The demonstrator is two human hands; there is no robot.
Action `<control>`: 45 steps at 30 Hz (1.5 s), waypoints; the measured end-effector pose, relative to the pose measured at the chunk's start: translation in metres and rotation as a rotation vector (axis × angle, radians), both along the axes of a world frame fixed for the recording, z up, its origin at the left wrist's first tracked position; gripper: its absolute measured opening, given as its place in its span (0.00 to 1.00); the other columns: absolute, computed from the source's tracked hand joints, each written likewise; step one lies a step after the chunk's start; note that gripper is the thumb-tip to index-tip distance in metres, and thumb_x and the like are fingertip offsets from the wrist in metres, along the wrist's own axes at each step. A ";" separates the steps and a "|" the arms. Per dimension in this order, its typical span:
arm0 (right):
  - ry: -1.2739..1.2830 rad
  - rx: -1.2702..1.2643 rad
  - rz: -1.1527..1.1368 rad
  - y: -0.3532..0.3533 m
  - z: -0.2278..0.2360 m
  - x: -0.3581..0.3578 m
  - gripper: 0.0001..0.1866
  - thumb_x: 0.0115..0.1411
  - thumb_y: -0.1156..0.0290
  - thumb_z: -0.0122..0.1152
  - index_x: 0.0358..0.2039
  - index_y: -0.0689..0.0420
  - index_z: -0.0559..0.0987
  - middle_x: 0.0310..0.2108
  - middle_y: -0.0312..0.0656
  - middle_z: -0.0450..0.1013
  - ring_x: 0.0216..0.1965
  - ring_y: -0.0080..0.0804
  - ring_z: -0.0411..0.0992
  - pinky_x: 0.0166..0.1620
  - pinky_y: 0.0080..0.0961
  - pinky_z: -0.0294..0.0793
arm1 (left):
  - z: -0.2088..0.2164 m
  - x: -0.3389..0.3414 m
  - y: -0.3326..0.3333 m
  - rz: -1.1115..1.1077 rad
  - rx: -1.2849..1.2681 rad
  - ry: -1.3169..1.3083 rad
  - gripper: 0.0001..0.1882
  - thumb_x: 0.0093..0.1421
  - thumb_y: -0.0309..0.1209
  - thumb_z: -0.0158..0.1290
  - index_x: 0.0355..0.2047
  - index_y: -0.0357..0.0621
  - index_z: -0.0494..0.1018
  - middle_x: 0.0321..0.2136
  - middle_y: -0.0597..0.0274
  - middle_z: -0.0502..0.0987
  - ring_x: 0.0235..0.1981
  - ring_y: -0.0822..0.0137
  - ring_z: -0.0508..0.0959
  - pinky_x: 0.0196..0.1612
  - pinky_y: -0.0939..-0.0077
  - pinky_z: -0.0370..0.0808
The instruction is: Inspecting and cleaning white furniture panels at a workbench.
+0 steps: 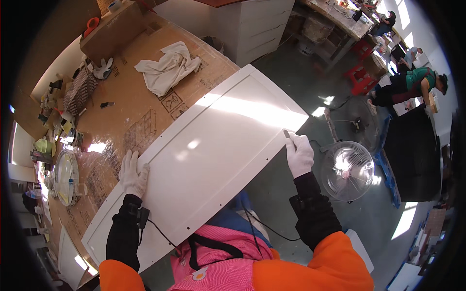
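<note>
A long white panel (208,145) with a raised border and small dark holes along its near edge lies across the table in front of me. My left hand (132,175), in a white knit glove, rests with fingers stretched out on the panel's far border. At the panel's right end, my right hand (299,154), also gloved in white, is closed round a small dark flat piece (286,133). That piece touches the panel's near edge close to the corner; its kind is too small to make out.
The table (141,121) is covered in brown cardboard. On it lie a white cloth (168,68), a loose glove (103,69) and a clutter of tools and tins at the left. A standing fan (345,172) is on the floor at the right. Several people work beyond, one in green (418,82).
</note>
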State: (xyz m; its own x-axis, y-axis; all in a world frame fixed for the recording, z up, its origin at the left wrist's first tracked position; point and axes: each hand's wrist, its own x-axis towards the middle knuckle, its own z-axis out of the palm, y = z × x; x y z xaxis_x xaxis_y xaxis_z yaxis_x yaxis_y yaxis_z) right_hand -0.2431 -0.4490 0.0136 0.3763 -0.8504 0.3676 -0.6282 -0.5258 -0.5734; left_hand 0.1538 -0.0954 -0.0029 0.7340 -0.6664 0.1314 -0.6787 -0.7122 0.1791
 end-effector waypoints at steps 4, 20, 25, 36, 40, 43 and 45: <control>0.269 -0.054 0.211 0.000 0.017 0.005 0.14 0.61 0.69 0.64 0.48 0.49 0.84 0.32 0.40 0.71 0.31 0.42 0.76 0.33 0.39 0.77 | 0.002 -0.002 0.000 0.027 0.052 0.002 0.35 0.64 0.49 0.56 0.68 0.50 0.66 0.71 0.53 0.62 0.72 0.51 0.60 0.72 0.51 0.56; 0.339 -0.092 0.393 -0.056 -0.002 -0.003 0.09 0.56 0.72 0.68 0.38 0.58 0.84 0.30 0.51 0.75 0.30 0.49 0.76 0.35 0.40 0.74 | 0.005 0.004 0.008 0.006 0.042 0.031 0.35 0.66 0.48 0.54 0.69 0.47 0.65 0.71 0.50 0.62 0.72 0.47 0.60 0.72 0.50 0.55; 0.466 -0.357 0.061 -0.140 -0.011 -0.039 0.13 0.62 0.67 0.61 0.47 0.48 0.83 0.29 0.41 0.70 0.27 0.41 0.76 0.30 0.37 0.76 | 0.005 0.002 -0.004 -0.039 0.021 0.019 0.35 0.66 0.48 0.53 0.69 0.46 0.65 0.71 0.50 0.62 0.72 0.47 0.59 0.73 0.51 0.55; 0.423 -0.437 0.328 -0.133 -0.034 -0.041 0.04 0.61 0.71 0.59 0.35 0.55 0.79 0.31 0.42 0.70 0.28 0.39 0.75 0.30 0.34 0.76 | 0.002 0.003 -0.001 -0.026 0.050 0.018 0.34 0.67 0.47 0.53 0.69 0.45 0.65 0.71 0.50 0.62 0.72 0.47 0.59 0.73 0.53 0.55; 0.432 -0.545 0.275 -0.140 -0.027 -0.043 0.03 0.61 0.71 0.59 0.33 0.56 0.78 0.31 0.41 0.69 0.28 0.39 0.75 0.30 0.34 0.76 | -0.002 0.003 -0.004 -0.044 0.028 0.029 0.34 0.67 0.48 0.53 0.69 0.45 0.65 0.71 0.51 0.62 0.72 0.47 0.59 0.73 0.53 0.55; 0.362 -0.429 0.310 -0.135 -0.029 -0.038 0.03 0.61 0.72 0.58 0.32 0.57 0.78 0.31 0.41 0.70 0.27 0.39 0.74 0.30 0.33 0.76 | -0.001 0.005 -0.001 -0.040 0.037 0.021 0.34 0.67 0.48 0.53 0.69 0.46 0.65 0.71 0.51 0.62 0.72 0.47 0.59 0.73 0.53 0.55; 0.467 -0.505 0.277 -0.139 -0.026 -0.040 0.03 0.61 0.72 0.58 0.32 0.57 0.78 0.31 0.42 0.70 0.27 0.40 0.75 0.30 0.34 0.76 | 0.003 0.004 -0.003 -0.058 0.023 0.024 0.34 0.67 0.49 0.53 0.69 0.45 0.65 0.72 0.51 0.61 0.73 0.47 0.59 0.74 0.52 0.55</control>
State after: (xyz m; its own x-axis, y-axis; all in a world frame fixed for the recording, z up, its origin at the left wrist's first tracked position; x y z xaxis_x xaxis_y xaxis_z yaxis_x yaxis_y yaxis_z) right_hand -0.2828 -0.5876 -0.0128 0.7653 -0.4719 0.4377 -0.5540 -0.8292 0.0747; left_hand 0.1574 -0.0981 -0.0003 0.6970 -0.7103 0.0983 -0.7145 -0.6762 0.1797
